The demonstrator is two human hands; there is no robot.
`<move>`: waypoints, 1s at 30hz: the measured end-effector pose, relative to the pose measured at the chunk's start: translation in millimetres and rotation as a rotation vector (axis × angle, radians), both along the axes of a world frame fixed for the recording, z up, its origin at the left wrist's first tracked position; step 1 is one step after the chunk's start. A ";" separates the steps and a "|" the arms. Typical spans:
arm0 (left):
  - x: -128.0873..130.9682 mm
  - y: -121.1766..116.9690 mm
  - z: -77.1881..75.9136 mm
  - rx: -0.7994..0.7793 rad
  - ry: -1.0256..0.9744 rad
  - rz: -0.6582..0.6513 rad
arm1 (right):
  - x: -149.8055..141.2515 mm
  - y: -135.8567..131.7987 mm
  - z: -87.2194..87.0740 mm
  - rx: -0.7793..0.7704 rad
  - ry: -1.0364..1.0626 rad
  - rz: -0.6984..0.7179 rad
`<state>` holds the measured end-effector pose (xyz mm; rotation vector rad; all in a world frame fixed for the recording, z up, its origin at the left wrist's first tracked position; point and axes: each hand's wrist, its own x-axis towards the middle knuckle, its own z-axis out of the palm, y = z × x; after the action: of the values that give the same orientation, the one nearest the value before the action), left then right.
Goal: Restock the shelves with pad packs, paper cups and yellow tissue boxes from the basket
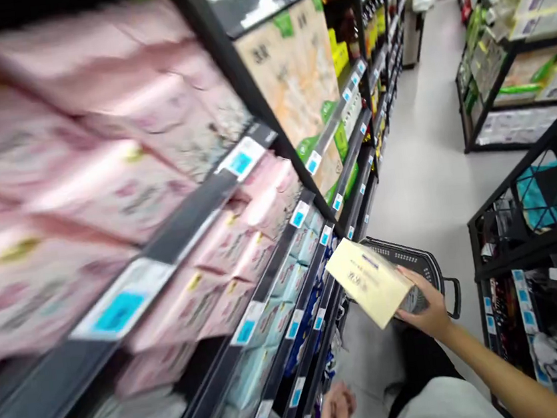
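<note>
This supermarket aisle (427, 152) has a black shelf (195, 228) full of pink packs (120, 187). I see the person's right grip (423, 306) closed on one end of a cream box (367, 281), in front of a black basket (405, 261). The left grip (336, 414) is blurred, so I cannot tell its state. Held only by one end, the box could slip and fall.

Aisle floor (430, 171) is open past my left hand (336, 416), the only wide gap. Shelf edge (287, 282) walls off the left side, black rack (525, 251) the right. Ahead of my right hand (423, 310), cream carton (367, 281) and shopping basket (405, 258) block the way.
</note>
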<state>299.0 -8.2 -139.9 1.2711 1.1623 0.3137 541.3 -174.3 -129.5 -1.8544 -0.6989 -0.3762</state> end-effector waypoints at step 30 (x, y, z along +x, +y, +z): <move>-76.1 -15.0 201.3 -0.170 -0.913 0.357 | -116.3 75.6 184.0 -0.035 -0.964 0.324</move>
<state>222.9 -23.2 61.4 0.6204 0.5862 0.9258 425.0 -98.7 54.5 -1.4825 -1.6260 -1.0644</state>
